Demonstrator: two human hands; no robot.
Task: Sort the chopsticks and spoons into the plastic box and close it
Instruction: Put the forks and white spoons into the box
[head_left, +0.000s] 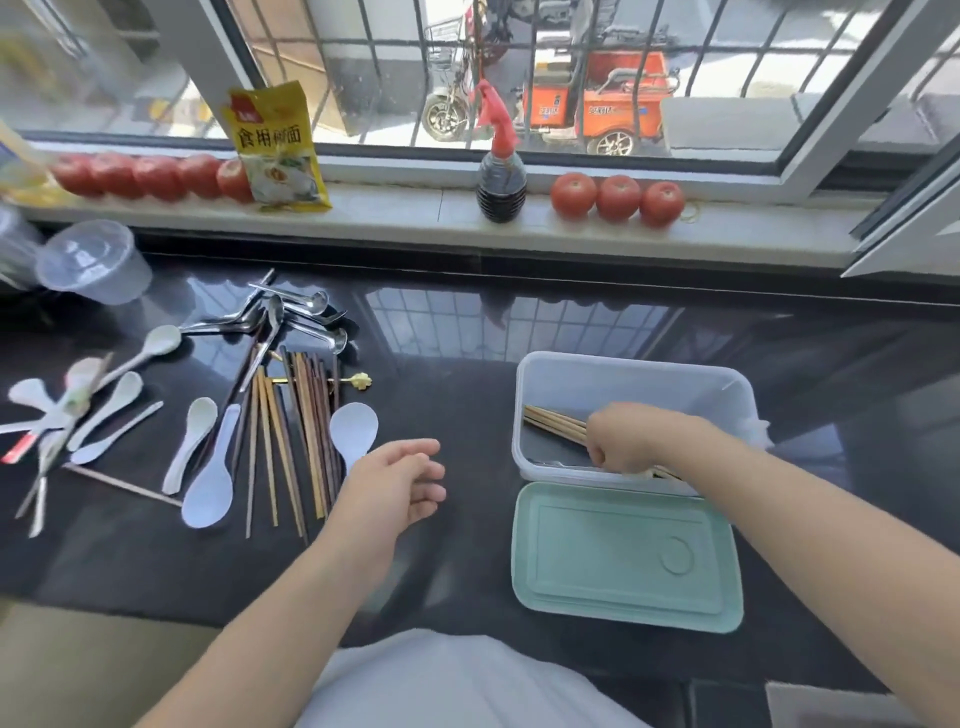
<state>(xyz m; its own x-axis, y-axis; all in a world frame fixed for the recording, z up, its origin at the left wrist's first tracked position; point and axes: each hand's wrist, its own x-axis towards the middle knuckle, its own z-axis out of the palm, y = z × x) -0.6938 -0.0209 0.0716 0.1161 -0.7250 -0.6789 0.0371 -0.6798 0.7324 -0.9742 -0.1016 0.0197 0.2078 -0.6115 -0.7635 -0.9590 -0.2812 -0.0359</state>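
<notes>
As lid (623, 556) lies off, clear plastic box (631, 374) open

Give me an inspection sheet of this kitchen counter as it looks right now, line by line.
Surface: glossy black counter, reflecting the window.
Job's things: clear plastic box open, light chopsticks inside; green lid flat in front of it; chopstick pile, metal spoons and white spoons left on the counter.
Clutter: clear plastic cup tipped over, far left.
Grippers: left hand empty, fingers loosely open; right hand inside the box, closed on the chopsticks.
Cables: nothing seen.
Surroundings: windowsill with tomatoes, yellow packet, dark sauce bottle; barred window behind.
</notes>
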